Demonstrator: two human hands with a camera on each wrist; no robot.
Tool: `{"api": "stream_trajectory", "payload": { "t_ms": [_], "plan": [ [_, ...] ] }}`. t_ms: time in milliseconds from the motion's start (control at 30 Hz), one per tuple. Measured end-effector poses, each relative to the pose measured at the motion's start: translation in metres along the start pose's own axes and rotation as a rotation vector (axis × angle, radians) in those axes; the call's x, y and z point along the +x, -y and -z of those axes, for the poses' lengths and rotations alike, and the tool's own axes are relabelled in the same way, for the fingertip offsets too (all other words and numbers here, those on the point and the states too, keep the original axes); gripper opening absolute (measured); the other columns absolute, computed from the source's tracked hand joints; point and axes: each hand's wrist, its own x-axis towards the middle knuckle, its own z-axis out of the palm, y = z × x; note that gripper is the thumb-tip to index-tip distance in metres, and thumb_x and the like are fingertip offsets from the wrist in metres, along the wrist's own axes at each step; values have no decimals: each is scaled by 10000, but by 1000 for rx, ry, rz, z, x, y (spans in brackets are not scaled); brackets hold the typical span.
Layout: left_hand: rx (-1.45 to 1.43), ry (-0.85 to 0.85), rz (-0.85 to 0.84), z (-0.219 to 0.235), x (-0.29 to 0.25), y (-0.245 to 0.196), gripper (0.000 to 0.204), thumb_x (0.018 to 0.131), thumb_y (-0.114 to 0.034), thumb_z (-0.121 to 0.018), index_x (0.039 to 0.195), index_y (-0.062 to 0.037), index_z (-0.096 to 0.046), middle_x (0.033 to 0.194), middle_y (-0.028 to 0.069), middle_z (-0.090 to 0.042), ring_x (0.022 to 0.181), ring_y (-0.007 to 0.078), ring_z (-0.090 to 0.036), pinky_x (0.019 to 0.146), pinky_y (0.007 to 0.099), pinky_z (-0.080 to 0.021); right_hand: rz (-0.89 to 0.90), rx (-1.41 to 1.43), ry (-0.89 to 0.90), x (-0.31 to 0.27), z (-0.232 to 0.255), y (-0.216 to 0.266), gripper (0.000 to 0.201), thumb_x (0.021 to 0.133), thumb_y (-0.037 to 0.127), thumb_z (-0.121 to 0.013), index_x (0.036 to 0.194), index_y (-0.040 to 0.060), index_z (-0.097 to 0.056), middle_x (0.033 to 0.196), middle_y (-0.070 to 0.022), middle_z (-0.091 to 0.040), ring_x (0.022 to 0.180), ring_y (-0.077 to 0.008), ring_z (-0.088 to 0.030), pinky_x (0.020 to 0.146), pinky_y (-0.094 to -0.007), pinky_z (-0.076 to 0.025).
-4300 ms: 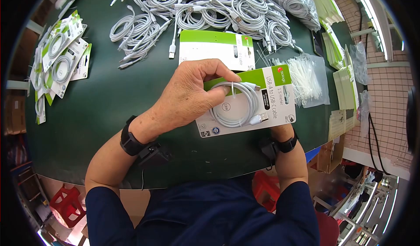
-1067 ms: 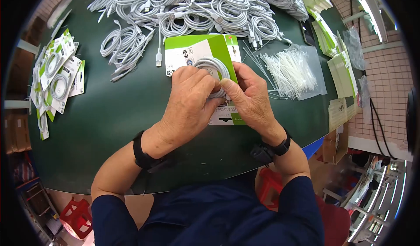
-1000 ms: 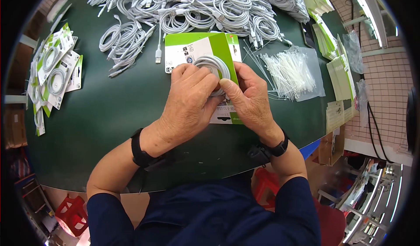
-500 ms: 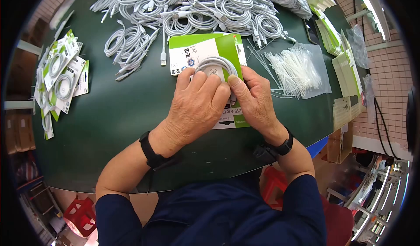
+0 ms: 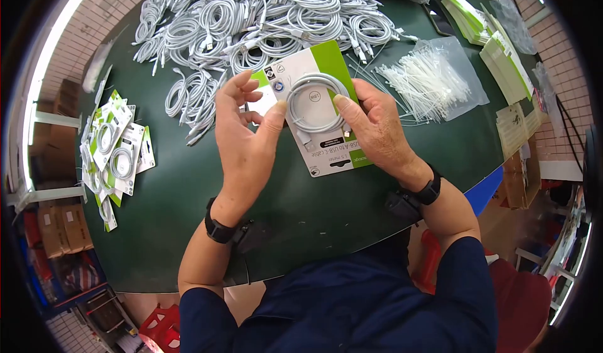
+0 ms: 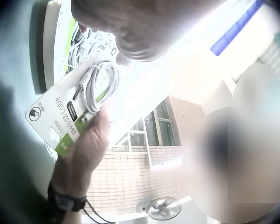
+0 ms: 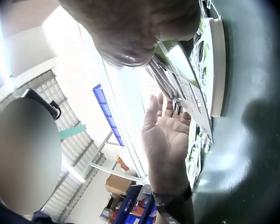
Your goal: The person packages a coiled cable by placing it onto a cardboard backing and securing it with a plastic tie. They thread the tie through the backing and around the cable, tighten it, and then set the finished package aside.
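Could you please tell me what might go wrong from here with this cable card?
The right hand pinches the card at one side, so it might tilt or slip.
The white cable ties lie loose near that hand and could be brushed aside.
The cable pile sits just beyond the card, so a corner might snag its loops.

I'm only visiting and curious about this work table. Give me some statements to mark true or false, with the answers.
1. The right hand grips a cable card. True.
2. The left hand is clenched into a fist. False: it is open, beside the card.
3. White ties lie on the person's left. False: on the right.
4. Carded cables lie on the person's left. True.
5. The tabletop is yellow. False: dark green.
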Motion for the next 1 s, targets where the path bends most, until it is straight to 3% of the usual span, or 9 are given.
{"api": "stream_trajectory", "payload": {
  "t_ms": [33,133,200,267,433,533,633,900,1000],
  "plan": [
    [-97,-20,106,1,2,2,574,924,-200,-808,1374,35,-541,1253,96,-642,1135,170,-594,804,278,-510,-7,-10,19,-1,1,2,275,1063,208,-629,1169,-43,-666,891,-93,-707,775,-119,-618,716,-325,-527],
    [-307,213,433,9,7,-1,588,961,-290,-784,1379,45,-541,1230,90,-679,1024,109,-613,728,239,-493,79,5,23,-2,-3,1,273,1055,194,-633,1175,-50,-653,948,-126,-704,818,-163,-636,751,-342,-528],
    [-362,342,524,12,7,-1,443,984,-257,-761,1298,26,-631,1093,61,-730,843,66,-608,665,234,-470,123,-33,50,-2,-3,-1,270,1047,182,-637,1176,-55,-646,978,-148,-694,848,-195,-645,773,-350,-527],
    [-397,379,557,12,4,1,349,996,-225,-746,1236,19,-679,1016,42,-736,780,53,-591,648,241,-460,150,-44,75,-1,-2,-3,266,1041,172,-640,1174,-58,-642,1001,-165,-686,869,-218,-650,786,-356,-526],
    [-338,322,437,14,4,-4,338,937,-119,-796,1228,44,-740,1112,115,-778,965,140,-709,847,308,-581,141,-49,130,0,0,-4,270,1037,163,-645,1186,-61,-632,1027,-179,-681,882,-240,-655,799,-361,-526],
    [-335,310,490,17,5,-13,285,943,-114,-798,1182,25,-731,1020,76,-772,722,66,-635,572,224,-487,80,-30,166,-3,0,-1,294,1050,157,-641,1244,-63,-624,1075,-148,-706,937,-185,-665,831,-330,-538],
    [-416,350,546,18,4,-8,289,959,-98,-775,1202,42,-709,1041,92,-771,691,77,-652,524,214,-503,-6,50,194,-4,-1,2,308,1059,149,-636,1280,-65,-619,1107,-128,-715,977,-140,-659,853,-308,-544],
    [-591,291,565,12,-1,-6,317,1000,-105,-723,1271,44,-653,1164,126,-743,925,155,-736,627,253,-644,-123,-2,259,-3,3,-3,324,1055,115,-643,1314,-73,-597,1103,-109,-714,987,-121,-658,855,-286,-550],
    [-560,258,562,13,-2,-6,332,1002,-107,-721,1286,43,-639,1181,131,-739,972,174,-741,646,268,-659,-8,48,198,1,2,-8,339,1054,122,-650,1333,-61,-587,1098,-107,-713,966,-120,-659,840,-288,-555]
  ]
}}
